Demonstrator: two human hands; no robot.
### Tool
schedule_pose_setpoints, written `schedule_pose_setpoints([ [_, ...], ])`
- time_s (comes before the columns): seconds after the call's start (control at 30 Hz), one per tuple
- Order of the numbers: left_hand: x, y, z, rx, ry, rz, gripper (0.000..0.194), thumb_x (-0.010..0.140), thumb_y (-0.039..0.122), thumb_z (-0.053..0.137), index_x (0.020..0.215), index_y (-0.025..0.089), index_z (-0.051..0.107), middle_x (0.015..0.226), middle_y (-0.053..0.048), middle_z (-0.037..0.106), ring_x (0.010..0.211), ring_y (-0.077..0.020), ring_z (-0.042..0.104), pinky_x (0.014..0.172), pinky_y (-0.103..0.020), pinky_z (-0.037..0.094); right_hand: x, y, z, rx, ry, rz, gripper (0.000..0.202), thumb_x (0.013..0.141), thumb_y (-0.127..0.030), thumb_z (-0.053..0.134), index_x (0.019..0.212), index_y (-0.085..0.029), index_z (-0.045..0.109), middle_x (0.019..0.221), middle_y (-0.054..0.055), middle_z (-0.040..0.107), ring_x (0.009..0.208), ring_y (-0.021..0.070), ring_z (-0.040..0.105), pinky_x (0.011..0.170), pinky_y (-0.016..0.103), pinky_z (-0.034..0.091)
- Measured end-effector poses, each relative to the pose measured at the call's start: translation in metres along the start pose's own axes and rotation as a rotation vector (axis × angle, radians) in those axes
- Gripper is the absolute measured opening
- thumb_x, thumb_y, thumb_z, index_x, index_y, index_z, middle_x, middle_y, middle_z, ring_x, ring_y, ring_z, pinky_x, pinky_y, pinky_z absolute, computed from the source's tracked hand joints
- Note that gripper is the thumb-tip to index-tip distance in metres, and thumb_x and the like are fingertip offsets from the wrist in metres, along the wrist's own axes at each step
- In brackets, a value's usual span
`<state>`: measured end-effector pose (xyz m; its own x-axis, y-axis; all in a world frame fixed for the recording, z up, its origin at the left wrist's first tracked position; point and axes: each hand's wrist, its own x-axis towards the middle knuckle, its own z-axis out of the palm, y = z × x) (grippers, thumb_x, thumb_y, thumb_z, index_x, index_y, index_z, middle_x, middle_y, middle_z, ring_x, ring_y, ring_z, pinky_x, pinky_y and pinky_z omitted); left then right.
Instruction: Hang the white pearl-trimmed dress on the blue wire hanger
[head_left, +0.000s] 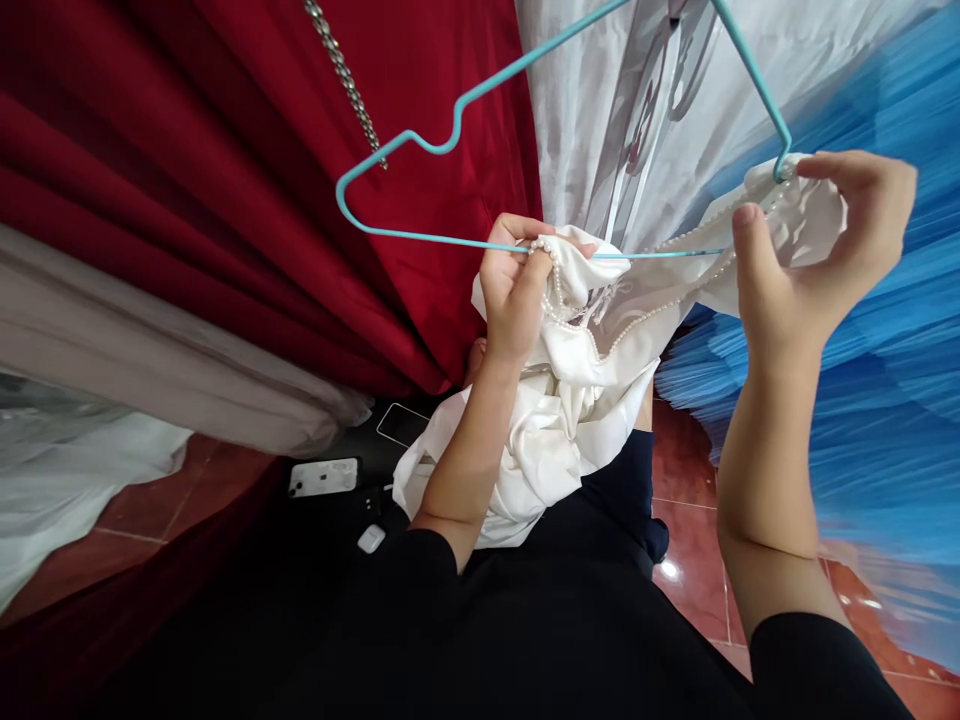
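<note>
A white garment [547, 440] with pearl-bead trim lies bunched on my lap and stretches up to the right. My left hand [517, 285] is closed on its beaded edge, beside the lower bar of a light-blue hanger [342, 195]. At the hanger's right corner, my right hand [832, 240] has the garment's other beaded end between thumb and forefinger, with the forefinger touching the cloth at the corner. The thumb stands apart from the forefinger, and the other fingers are hidden. The hanger's top is out of view.
Red cloth [457, 190] hangs at the left, with a beaded strand [345, 75] before it. White cloth [570, 120] and blue tulle [885, 380] hang behind and to the right. A phone [324, 478], another phone [403, 425] and a small white case [371, 539] lie on a black surface.
</note>
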<state>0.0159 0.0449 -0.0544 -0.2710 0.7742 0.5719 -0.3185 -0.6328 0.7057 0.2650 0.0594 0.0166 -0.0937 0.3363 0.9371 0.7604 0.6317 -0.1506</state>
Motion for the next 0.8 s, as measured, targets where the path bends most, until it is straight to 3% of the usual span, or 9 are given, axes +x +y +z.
schedule_pose_setpoints([
  [0.1, 0.002, 0.000, 0.001, -0.020, 0.014, 0.006, 0.023, 0.097, 0.037, 0.070, 0.103, 0.024, 0.051, 0.083, 0.000, 0.072, 0.115, -0.0247, 0.076, 0.110, -0.046, 0.057, 0.006, -0.004, 0.006, -0.062, 0.040, 0.076, 0.021, 0.086, -0.022, 0.073, 0.107, -0.016, 0.071, 0.102, 0.006, 0.074, 0.098, 0.0198, 0.071, 0.087, 0.037, 0.055],
  [0.17, 0.003, 0.002, 0.000, -0.024, 0.007, 0.014, 0.021, 0.097, 0.034, 0.068, 0.102, 0.024, 0.051, 0.082, 0.001, 0.071, 0.113, -0.0238, 0.076, 0.110, -0.045, 0.057, 0.010, -0.007, 0.006, -0.054, 0.033, 0.159, 0.020, 0.080, -0.008, 0.067, 0.098, -0.014, 0.074, 0.093, 0.003, 0.076, 0.086, 0.0165, 0.072, 0.078, 0.032, 0.055],
  [0.33, 0.005, 0.011, -0.001, 0.028, -0.003, 0.005, 0.018, 0.100, 0.035, 0.063, 0.099, 0.025, 0.049, 0.080, 0.002, 0.070, 0.103, -0.0215, 0.077, 0.107, -0.044, 0.060, 0.026, -0.013, -0.003, -0.015, 0.076, 0.251, 0.025, 0.072, 0.002, 0.067, 0.089, -0.012, 0.080, 0.079, 0.001, 0.077, 0.070, 0.0122, 0.069, 0.063, 0.024, 0.049],
  [0.4, 0.007, 0.013, -0.002, 0.034, -0.009, 0.018, 0.017, 0.101, 0.036, 0.062, 0.098, 0.025, 0.049, 0.080, 0.002, 0.069, 0.100, -0.0215, 0.078, 0.106, -0.044, 0.060, 0.031, -0.001, -0.006, -0.033, 0.108, 0.272, 0.024, 0.071, 0.003, 0.069, 0.086, -0.012, 0.081, 0.075, 0.001, 0.076, 0.068, 0.0125, 0.069, 0.061, 0.024, 0.048],
  [0.5, 0.010, 0.012, -0.003, 0.042, 0.006, 0.044, 0.020, 0.101, 0.039, 0.063, 0.098, 0.025, 0.049, 0.077, 0.001, 0.066, 0.102, -0.0230, 0.077, 0.105, -0.046, 0.061, 0.028, 0.036, -0.011, -0.070, 0.111, 0.349, 0.019, 0.076, -0.002, 0.069, 0.087, -0.012, 0.081, 0.075, 0.000, 0.075, 0.070, 0.0132, 0.071, 0.062, 0.024, 0.050],
  [0.6, 0.012, 0.008, -0.006, 0.091, 0.031, 0.016, 0.027, 0.100, 0.048, 0.064, 0.097, 0.025, 0.050, 0.077, 0.000, 0.064, 0.104, -0.0249, 0.076, 0.102, -0.048, 0.061, 0.003, 0.067, -0.016, -0.080, 0.212, 0.394, 0.018, 0.075, 0.000, 0.069, 0.081, -0.013, 0.080, 0.069, 0.001, 0.072, 0.063, 0.0122, 0.068, 0.058, 0.026, 0.047],
  [0.67, 0.012, 0.005, -0.008, 0.112, 0.032, -0.007, 0.031, 0.100, 0.051, 0.065, 0.098, 0.025, 0.050, 0.080, -0.001, 0.064, 0.105, -0.0255, 0.076, 0.101, -0.048, 0.060, -0.022, 0.065, -0.019, -0.122, 0.301, 0.431, 0.021, 0.070, 0.004, 0.070, 0.071, -0.016, 0.077, 0.060, -0.001, 0.067, 0.055, 0.0108, 0.061, 0.055, 0.027, 0.043],
  [0.73, 0.011, 0.002, -0.008, 0.108, 0.028, -0.015, 0.031, 0.099, 0.052, 0.065, 0.099, 0.025, 0.050, 0.080, -0.001, 0.065, 0.104, -0.0253, 0.075, 0.100, -0.047, 0.060, -0.047, 0.042, -0.022, -0.080, 0.189, 0.499, 0.019, 0.074, -0.001, 0.072, 0.068, -0.019, 0.075, 0.058, -0.002, 0.064, 0.053, 0.0105, 0.057, 0.054, 0.028, 0.042],
  [0.8, 0.011, 0.000, -0.007, 0.096, 0.028, -0.016, 0.030, 0.099, 0.052, 0.064, 0.099, 0.025, 0.050, 0.080, -0.001, 0.065, 0.104, -0.0248, 0.075, 0.100, -0.045, 0.060, -0.065, 0.010, -0.021, 0.066, -0.050, 0.500, 0.006, 0.081, -0.017, 0.076, 0.078, -0.023, 0.078, 0.071, 0.001, 0.071, 0.063, 0.0140, 0.064, 0.059, 0.030, 0.049],
])
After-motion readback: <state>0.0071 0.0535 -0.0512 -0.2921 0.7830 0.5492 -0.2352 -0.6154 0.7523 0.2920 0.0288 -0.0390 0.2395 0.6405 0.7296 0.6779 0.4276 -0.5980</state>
